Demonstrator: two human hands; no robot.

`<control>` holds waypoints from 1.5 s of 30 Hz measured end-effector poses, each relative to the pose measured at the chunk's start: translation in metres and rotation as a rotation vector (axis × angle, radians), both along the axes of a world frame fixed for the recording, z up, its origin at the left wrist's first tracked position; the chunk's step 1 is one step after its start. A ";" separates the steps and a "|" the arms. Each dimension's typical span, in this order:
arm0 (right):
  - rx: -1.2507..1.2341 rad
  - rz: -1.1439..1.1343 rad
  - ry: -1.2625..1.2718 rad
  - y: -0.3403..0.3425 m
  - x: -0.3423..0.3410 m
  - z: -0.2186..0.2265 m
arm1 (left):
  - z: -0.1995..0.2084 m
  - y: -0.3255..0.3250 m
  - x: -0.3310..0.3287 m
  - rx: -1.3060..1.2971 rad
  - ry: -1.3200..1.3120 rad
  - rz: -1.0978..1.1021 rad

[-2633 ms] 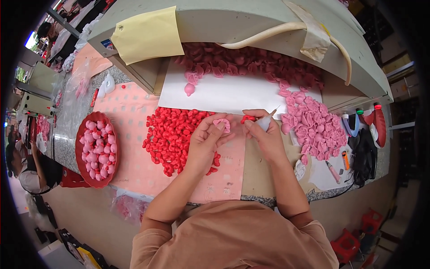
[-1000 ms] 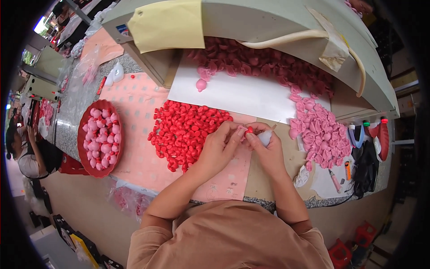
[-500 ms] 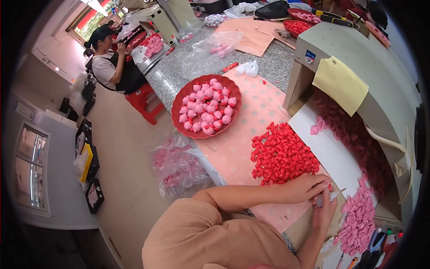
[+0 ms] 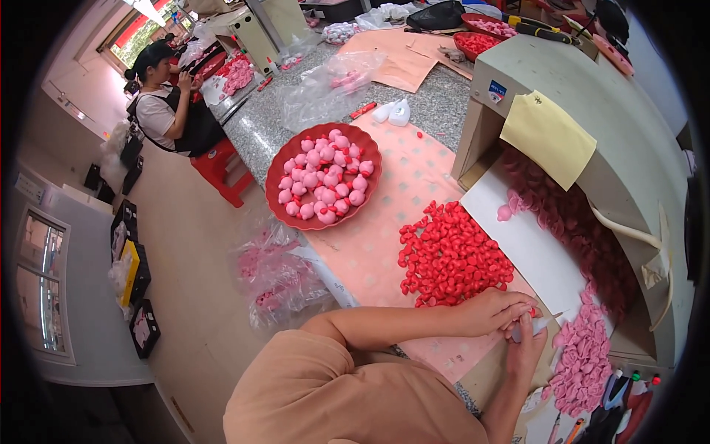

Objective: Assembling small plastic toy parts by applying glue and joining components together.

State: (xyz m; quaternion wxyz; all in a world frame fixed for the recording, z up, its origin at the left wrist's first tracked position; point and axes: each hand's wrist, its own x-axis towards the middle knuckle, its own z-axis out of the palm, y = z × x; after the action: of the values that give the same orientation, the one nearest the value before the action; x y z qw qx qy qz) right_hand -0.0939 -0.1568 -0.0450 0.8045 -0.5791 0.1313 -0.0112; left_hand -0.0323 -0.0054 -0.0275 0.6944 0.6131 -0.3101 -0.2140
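Both meet at the fingertips in the head view, the left hand (image 4: 497, 311) and the right hand (image 4: 526, 346), close over the desk (image 4: 438, 83). I see the left fingers pinched on a small piece (image 4: 533, 312), showing red at the tips and mostly hidden. The right is clamped round a whitish bottle (image 4: 539, 325), whose thin nozzle points outward.

Just beyond the left wrist, a heap of glossy red pieces (image 4: 452, 255) lies on a pink patterned cloth (image 4: 364, 260). Beside the right hand, a pile of pink petal-like pieces (image 4: 583, 364) spreads out, near a white sheet (image 4: 521, 235) that runs under a grey hood (image 4: 566, 70).

Farther left, a scalloped red dish (image 4: 274, 180) holds round pink balls (image 4: 326, 175), with red bits among them. Well apart, a co-worker (image 4: 164, 115) in a dark apron sits on a red stool (image 4: 220, 164).
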 end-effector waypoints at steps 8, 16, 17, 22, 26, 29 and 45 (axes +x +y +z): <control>0.219 0.062 -0.033 -0.008 -0.008 0.002 | -0.001 -0.007 -0.009 -0.051 -0.056 -0.003; 0.212 0.160 0.057 -0.008 0.005 0.005 | 0.013 0.003 0.004 0.023 0.221 0.024; 0.217 0.170 0.060 -0.009 0.006 0.007 | 0.010 0.003 0.005 0.061 0.206 0.021; 0.162 0.157 0.108 -0.013 0.004 0.001 | 0.001 -0.004 0.008 0.086 0.231 0.020; 0.108 0.132 0.069 -0.014 0.000 0.005 | 0.008 -0.010 0.004 0.114 0.215 0.009; 0.109 0.151 0.126 -0.014 0.000 0.003 | 0.006 -0.008 0.001 0.095 0.216 0.011; 0.108 0.117 0.035 -0.006 0.002 0.003 | 0.009 -0.006 0.001 0.001 0.302 -0.009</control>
State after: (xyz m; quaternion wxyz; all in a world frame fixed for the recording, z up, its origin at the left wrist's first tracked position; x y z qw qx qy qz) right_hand -0.0915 -0.1624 -0.0423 0.8316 -0.5415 0.1116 0.0530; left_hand -0.0311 -0.0112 -0.0189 0.7319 0.5727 -0.2049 -0.3071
